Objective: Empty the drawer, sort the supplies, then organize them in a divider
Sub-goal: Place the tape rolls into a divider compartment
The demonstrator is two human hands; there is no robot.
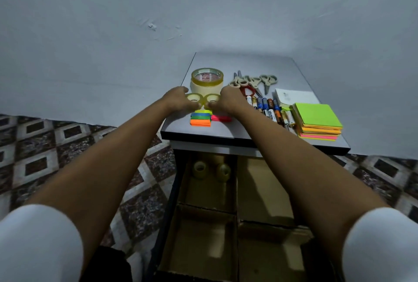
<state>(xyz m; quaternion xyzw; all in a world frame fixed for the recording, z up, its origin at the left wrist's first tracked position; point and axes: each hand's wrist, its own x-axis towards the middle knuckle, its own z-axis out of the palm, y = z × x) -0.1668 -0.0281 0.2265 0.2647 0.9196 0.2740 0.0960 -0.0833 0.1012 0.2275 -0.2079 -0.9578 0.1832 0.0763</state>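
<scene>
Grabbing two rolls at once, risky imo

Left hand [178, 98] pinches one small tape roll [193, 98], right hand [230, 100] pinches the other roll [213, 98], both on the tabletop [244, 64]. Lose grip w/ either & it prob rolls off the edge, missing the divider [237, 182] below.

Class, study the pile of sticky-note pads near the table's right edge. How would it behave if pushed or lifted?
The pile looks like separate pads with uneven edges, so a push up top would probably shear it. Gripped at the top, likely only the green pad lifts. Near the table edge, it may fall.
</scene>
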